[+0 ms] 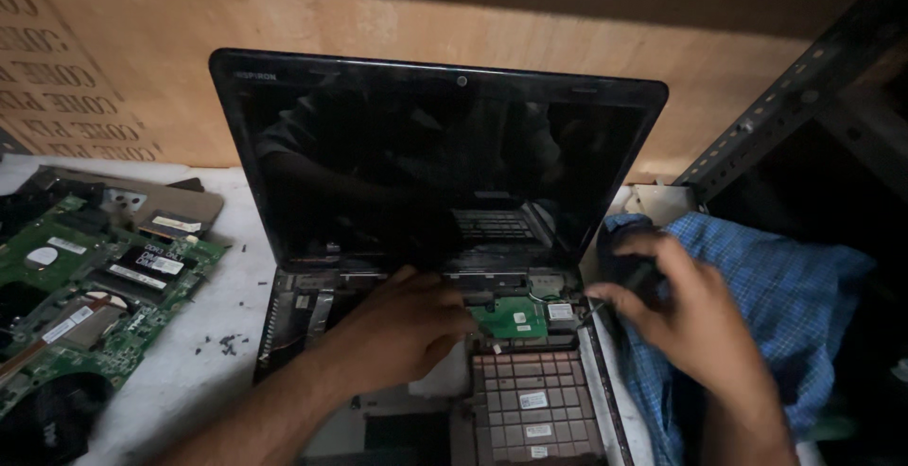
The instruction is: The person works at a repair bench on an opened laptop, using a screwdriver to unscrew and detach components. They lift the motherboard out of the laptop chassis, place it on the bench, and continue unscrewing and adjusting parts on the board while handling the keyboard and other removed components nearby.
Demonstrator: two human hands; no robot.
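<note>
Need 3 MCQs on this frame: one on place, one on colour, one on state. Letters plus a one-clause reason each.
1. Where does the loose green motherboard lie?
A. left of the laptop
B. on the blue cloth
C. on the laptop screen

2. What colour is the small circuit board inside the opened laptop base?
A. red
B. green
C. white

3. What state is the laptop screen in?
A. shut flat
B. upright and lit
C. upright and dark

Answers:
1 A: it sits on the white table at the left edge, apart from the laptop.
2 B: the board beside the left hand is green.
3 C: the lid stands open and the panel only shows reflections. The right hand holds a dark tool over the checked blue cloth.
</note>
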